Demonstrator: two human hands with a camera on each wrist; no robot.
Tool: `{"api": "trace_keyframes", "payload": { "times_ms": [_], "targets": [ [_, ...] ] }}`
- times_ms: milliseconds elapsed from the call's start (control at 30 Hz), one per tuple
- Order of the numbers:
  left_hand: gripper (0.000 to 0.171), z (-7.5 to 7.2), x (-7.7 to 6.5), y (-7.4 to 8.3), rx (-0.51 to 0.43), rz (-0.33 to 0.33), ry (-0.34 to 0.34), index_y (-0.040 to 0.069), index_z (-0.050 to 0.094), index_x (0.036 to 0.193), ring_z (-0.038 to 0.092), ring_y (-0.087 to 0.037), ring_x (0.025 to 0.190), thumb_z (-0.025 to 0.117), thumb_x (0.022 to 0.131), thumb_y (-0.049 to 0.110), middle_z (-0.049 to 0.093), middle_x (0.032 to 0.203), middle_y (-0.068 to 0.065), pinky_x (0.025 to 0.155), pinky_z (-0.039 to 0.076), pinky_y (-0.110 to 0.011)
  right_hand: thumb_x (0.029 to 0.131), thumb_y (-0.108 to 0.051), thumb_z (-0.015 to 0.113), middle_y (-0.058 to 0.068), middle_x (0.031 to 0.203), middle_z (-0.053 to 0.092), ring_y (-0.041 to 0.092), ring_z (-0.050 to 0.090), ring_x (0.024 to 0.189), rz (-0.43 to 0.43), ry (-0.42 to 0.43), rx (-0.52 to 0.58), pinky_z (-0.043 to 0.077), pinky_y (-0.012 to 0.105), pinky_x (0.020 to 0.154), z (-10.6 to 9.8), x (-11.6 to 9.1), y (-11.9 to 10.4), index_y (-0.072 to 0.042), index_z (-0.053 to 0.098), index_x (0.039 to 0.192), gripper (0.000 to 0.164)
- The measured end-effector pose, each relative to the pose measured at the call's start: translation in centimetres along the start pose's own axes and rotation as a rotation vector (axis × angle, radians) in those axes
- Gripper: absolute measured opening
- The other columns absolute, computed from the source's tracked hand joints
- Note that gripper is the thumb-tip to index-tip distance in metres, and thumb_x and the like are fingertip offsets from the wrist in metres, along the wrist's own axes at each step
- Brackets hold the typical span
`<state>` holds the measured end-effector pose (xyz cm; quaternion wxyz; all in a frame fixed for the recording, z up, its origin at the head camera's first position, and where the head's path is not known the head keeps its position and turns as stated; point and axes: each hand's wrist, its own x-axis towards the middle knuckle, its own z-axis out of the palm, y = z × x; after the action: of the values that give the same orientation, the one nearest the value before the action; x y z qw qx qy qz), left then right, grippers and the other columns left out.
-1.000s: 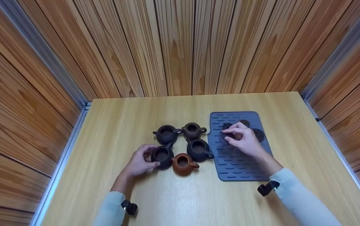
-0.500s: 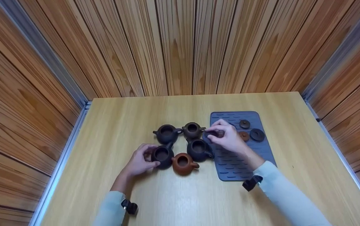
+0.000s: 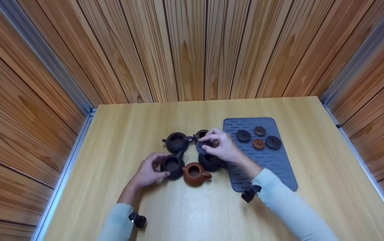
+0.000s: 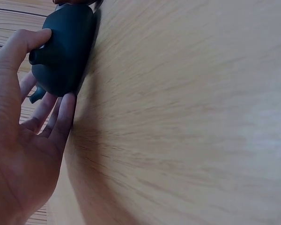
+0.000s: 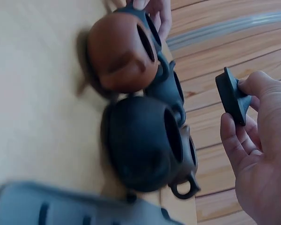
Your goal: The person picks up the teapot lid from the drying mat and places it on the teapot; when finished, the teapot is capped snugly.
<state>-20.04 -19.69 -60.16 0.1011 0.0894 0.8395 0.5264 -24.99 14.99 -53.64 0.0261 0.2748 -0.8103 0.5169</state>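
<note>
My left hand [image 3: 148, 172] holds the side of a dark, lidless teapot [image 3: 177, 172] on the table. In the left wrist view, thumb and fingers curve round this teapot [image 4: 72, 47], near its handle and spout. A dark teapot lid [image 5: 230, 96] is pinched by my right hand [image 3: 226, 147], raised above the teapots. From the head, that lid [image 3: 201, 148] overlaps the gap between a brown teapot [image 3: 200, 134] and a dark one [image 3: 209, 164], both partly hidden. A reddish-brown teapot [image 3: 194, 180] sits in front, and another dark teapot [image 3: 177, 149] behind; their tops are uncovered.
A grey ridged mat [image 3: 255, 174] lies to the right. On its far half rest a dark lid [image 3: 243, 136], a small brown lid [image 3: 259, 131], a reddish lid [image 3: 258, 144] and a wide dark lid [image 3: 273, 142]. Wooden panel walls [image 3: 192, 50] bound the table [image 3: 185, 214].
My right hand has lifted a dark lid off the mat and carried it left over the teapots, uncovering the other lids. My left hand stays on its teapot.
</note>
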Motion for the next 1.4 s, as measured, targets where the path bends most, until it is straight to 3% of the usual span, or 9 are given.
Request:
{"api": "trace_keyframes", "payload": {
  "times_ms": [300, 567, 800, 1100, 1400],
  "targets": [
    [0.064, 0.1, 0.0, -0.2, 0.005, 0.011, 0.004, 0.007, 0.067, 0.148, 0.065, -0.032, 0.131, 0.092, 0.089, 0.004, 0.065, 0.147, -0.019, 0.099, 0.058, -0.026, 0.096, -0.003, 0.084, 0.022, 0.116, 0.071, 0.012, 0.061, 0.092, -0.013, -0.039, 0.075, 0.052, 0.019, 0.078, 2.7, 1.2, -1.7, -0.002, 0.086, 0.119, 0.023],
    [0.064, -0.1, 0.1, 0.0, 0.034, 0.010, 0.007, 0.008, 0.068, 0.148, 0.063, -0.030, 0.129, 0.093, 0.089, 0.006, 0.066, 0.146, -0.018, 0.100, 0.056, -0.027, 0.095, -0.005, 0.085, 0.021, 0.116, 0.072, 0.014, 0.062, 0.094, -0.038, -0.054, 0.064, 0.053, 0.018, 0.080, 4.6, 2.1, -2.7, -0.005, 0.087, 0.119, 0.024],
    [0.064, -0.2, 0.1, 0.0, 0.024, 0.020, -0.003, 0.008, 0.067, 0.149, 0.063, -0.032, 0.130, 0.092, 0.090, 0.008, 0.065, 0.147, -0.019, 0.099, 0.056, -0.029, 0.096, -0.008, 0.084, 0.018, 0.119, 0.074, 0.023, 0.066, 0.102, -0.021, -0.097, 0.043, 0.056, 0.022, 0.084, 6.5, 2.1, -2.3, -0.008, 0.087, 0.122, 0.026],
    [0.064, -0.2, 0.0, -0.1, 0.025, 0.009, -0.010, 0.008, 0.066, 0.150, 0.063, -0.032, 0.131, 0.092, 0.091, 0.008, 0.064, 0.148, -0.020, 0.102, 0.059, -0.030, 0.096, -0.007, 0.083, 0.018, 0.117, 0.073, 0.019, 0.065, 0.102, -0.006, -0.116, 0.024, 0.052, 0.020, 0.087, 8.3, 2.8, -2.0, -0.008, 0.087, 0.122, 0.026],
    [0.064, -0.1, 0.0, 0.0, 0.013, 0.016, 0.007, 0.004, 0.066, 0.149, 0.066, -0.033, 0.131, 0.092, 0.090, 0.006, 0.066, 0.145, -0.022, 0.102, 0.061, -0.032, 0.096, -0.011, 0.084, 0.015, 0.117, 0.075, 0.024, 0.068, 0.115, -0.004, -0.145, -0.031, 0.051, 0.028, 0.102, 9.6, 3.0, -1.5, -0.010, 0.088, 0.121, 0.026]
  ]
}}
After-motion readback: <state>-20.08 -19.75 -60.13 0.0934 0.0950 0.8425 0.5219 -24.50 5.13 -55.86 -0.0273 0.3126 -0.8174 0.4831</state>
